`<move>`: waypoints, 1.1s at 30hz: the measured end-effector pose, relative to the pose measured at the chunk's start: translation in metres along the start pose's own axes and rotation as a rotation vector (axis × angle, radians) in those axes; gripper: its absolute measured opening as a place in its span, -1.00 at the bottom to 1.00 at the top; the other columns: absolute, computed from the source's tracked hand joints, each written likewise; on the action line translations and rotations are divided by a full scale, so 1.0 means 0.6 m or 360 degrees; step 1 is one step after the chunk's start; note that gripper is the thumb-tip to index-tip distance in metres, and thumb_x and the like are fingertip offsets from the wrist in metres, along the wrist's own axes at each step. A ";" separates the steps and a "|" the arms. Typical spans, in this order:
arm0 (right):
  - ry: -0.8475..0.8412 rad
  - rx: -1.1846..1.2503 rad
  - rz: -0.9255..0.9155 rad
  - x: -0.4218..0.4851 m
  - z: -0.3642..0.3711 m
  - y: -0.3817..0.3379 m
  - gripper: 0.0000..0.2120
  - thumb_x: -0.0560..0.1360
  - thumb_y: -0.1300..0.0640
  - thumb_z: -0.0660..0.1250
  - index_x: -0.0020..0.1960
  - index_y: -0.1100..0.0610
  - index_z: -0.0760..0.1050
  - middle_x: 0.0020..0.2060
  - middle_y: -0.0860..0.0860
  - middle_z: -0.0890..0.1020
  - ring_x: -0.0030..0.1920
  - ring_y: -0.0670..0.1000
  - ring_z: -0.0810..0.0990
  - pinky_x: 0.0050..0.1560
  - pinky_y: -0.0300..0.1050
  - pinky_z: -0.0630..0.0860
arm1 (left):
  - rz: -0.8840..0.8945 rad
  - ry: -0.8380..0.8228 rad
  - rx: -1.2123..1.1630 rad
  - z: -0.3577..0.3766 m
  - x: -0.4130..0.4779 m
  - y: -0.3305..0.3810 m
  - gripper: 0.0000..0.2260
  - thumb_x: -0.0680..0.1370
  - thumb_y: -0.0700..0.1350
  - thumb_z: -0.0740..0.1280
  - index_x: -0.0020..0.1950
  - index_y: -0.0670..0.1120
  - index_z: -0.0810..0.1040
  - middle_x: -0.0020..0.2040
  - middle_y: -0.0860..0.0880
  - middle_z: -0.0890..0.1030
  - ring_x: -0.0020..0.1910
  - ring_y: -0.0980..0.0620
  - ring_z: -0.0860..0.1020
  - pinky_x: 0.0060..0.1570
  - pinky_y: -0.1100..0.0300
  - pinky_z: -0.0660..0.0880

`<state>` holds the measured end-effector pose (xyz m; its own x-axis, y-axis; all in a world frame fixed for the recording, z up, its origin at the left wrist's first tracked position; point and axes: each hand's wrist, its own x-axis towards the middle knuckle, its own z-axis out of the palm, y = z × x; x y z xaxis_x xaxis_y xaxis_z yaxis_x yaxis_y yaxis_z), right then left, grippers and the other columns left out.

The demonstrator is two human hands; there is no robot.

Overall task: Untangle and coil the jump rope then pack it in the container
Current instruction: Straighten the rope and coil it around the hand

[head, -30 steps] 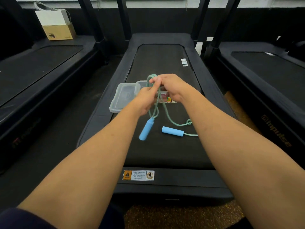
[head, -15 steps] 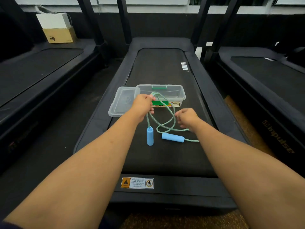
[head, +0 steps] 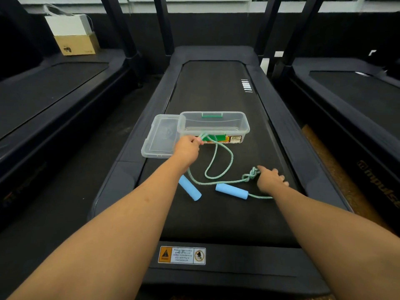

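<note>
Untangling is the step in hand; coiling and packing are not yet begun. The jump rope [head: 232, 157] lies slack on the treadmill belt [head: 216, 219], in front of the clear container [head: 216, 126], which stands open and holds none of the rope, with its lid [head: 159, 140] touching its left end.

The left hand [head: 187, 148] is closed round a bight of rope just in front of the container's near wall, and a long loop hangs down from it onto the belt. The right hand [head: 270, 179] lies low with its fingers spread and fairly straight. It is blurred, its thumb side touches the knot [head: 251, 175], and it grips nothing that I can see. Both blue handles, the left one [head: 190, 188] and the right one [head: 231, 191], rest on the belt between the forearms, apart from each other.

The knot sits close to the right handle, so the next move probably calls for a fingertip pinch there. The tight turns need loosening, and that handle likely has to be fed back through. Pulling the two ends apart would only tighten the knot.
</note>
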<state>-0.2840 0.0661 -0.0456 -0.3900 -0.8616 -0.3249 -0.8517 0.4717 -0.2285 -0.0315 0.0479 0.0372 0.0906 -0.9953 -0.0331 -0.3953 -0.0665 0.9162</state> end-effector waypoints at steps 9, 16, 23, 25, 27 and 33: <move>0.0299 0.0130 0.0017 0.007 0.006 0.013 -0.77 0.62 0.12 0.28 0.26 0.06 0.55 0.26 0.16 0.53 0.33 0.23 0.43 0.34 0.20 0.31 | -0.0124 0.0172 -0.0109 0.000 0.001 -0.025 -0.79 0.68 -0.10 0.16 0.06 -0.15 0.56 -0.19 -0.08 0.54 -0.11 -0.13 0.57 -0.08 0.08 0.52; 0.0267 0.1193 -0.0240 -0.020 -0.042 -0.011 -0.91 0.55 0.29 0.34 -0.12 0.17 0.57 -0.21 0.21 0.64 -0.34 0.09 0.57 -0.31 -0.06 0.62 | -0.0001 0.0243 0.0314 -0.014 -0.037 -0.002 -0.65 0.67 -0.09 0.18 0.45 -0.12 0.41 0.35 -0.16 0.51 0.27 -0.17 0.50 0.30 -0.06 0.42; 0.0157 0.1088 -0.0965 -0.097 -0.139 -0.103 -0.91 0.51 0.30 0.41 -0.13 0.15 0.61 -0.36 0.06 0.61 -0.51 -0.21 0.45 -0.38 -0.32 0.40 | 0.0294 -0.0240 -0.0040 -0.002 -0.079 0.049 -0.68 0.57 -0.18 0.37 0.33 -0.10 0.53 0.10 -0.03 0.60 0.11 -0.01 0.58 0.05 0.17 0.48; 0.0121 0.1036 -0.1120 -0.120 -0.160 -0.128 -0.96 0.51 0.30 0.41 -0.08 0.20 0.62 -0.38 0.04 0.60 -0.56 -0.25 0.45 -0.40 -0.39 0.38 | 0.0365 -0.0306 -0.0121 -0.002 -0.088 0.054 -0.59 0.52 -0.20 0.45 0.35 -0.08 0.49 0.13 0.00 0.59 0.10 0.03 0.59 0.17 0.14 0.52; 0.0131 0.1016 -0.1209 -0.137 -0.174 -0.148 -0.95 0.50 0.27 0.44 -0.04 0.21 0.62 -0.39 0.01 0.59 -0.55 -0.26 0.44 -0.35 -0.32 0.40 | 0.0433 -0.0209 -0.0212 -0.006 -0.092 0.056 -0.68 0.50 -0.23 0.45 0.24 -0.14 0.55 0.09 -0.06 0.66 0.05 -0.03 0.64 0.18 0.04 0.56; 0.0104 0.1141 -0.1271 -0.160 -0.187 -0.163 -0.90 0.50 0.21 0.47 -0.13 0.07 0.56 -0.38 0.01 0.63 -0.50 -0.18 0.43 -0.34 -0.22 0.39 | 0.0152 -0.0195 -0.0795 -0.044 -0.097 0.068 -0.84 0.63 -0.14 0.32 0.15 -0.15 0.61 -0.03 -0.11 0.69 -0.13 0.01 0.66 0.00 0.06 0.57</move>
<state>-0.2027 0.0816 0.1106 0.1525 -0.9675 0.2018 -0.4726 -0.2507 -0.8449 -0.0291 0.1050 0.0872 -0.0437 -0.9982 0.0407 0.0907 0.0366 0.9952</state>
